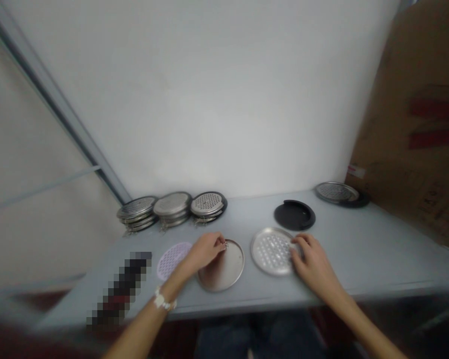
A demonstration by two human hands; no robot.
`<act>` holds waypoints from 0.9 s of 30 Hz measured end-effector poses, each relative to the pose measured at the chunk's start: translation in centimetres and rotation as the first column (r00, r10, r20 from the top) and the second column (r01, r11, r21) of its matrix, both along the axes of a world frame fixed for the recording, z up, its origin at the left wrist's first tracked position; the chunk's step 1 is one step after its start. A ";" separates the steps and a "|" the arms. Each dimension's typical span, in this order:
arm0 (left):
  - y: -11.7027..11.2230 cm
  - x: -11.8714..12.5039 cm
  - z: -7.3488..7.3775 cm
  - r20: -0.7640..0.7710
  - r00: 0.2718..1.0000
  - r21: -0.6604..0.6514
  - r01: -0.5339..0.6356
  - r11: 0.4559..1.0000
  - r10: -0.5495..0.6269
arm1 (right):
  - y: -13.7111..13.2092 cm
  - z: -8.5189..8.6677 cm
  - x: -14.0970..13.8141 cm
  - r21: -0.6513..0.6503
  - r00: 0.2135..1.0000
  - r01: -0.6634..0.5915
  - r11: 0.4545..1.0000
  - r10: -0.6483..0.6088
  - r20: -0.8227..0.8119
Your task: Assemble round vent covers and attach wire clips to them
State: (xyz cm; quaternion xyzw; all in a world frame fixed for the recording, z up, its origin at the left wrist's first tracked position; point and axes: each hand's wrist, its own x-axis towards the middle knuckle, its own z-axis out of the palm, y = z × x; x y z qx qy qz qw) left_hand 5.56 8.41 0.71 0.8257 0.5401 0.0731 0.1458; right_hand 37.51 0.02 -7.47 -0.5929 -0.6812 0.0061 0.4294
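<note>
Our left hand point(205, 252) curls, fingertips together, at the upper rim of a plain round steel disc point(222, 271). Our right hand point(314, 264) lays curved fingers on the edge of a perforated round silver metal disc point(269, 252). We cannot tell whether either hand truly grips.

perforated disc point(271, 252): silver, holed | plain disc point(228, 269): silver | mesh disc point(171, 261): lilac | carton point(407, 124): brown, red stripes

**Diffuse, even light; soft focus throughout.**
Wall point(209, 99) brightest at centre; mild glare on steel disc point(226, 271); frame edges bow and darken; bench point(377, 249) shadows faint.
</note>
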 end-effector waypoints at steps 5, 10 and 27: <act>-0.5 0.7 -0.3 -0.082 0.995 -0.002 0.060 0.998 -0.060 | 0.1 -0.1 0.0 -0.013 1.000 -0.007 1.000 0.007 0.006; -2.2 1.6 -0.5 -0.200 0.977 0.036 0.083 0.996 -0.074 | 0.0 -0.1 0.2 -0.017 1.000 -0.022 1.000 0.023 0.004; -0.5 1.4 3.1 -0.364 0.916 -0.088 0.145 0.985 -0.168 | 0.4 -0.6 0.4 -0.019 0.998 -0.049 0.999 0.050 0.027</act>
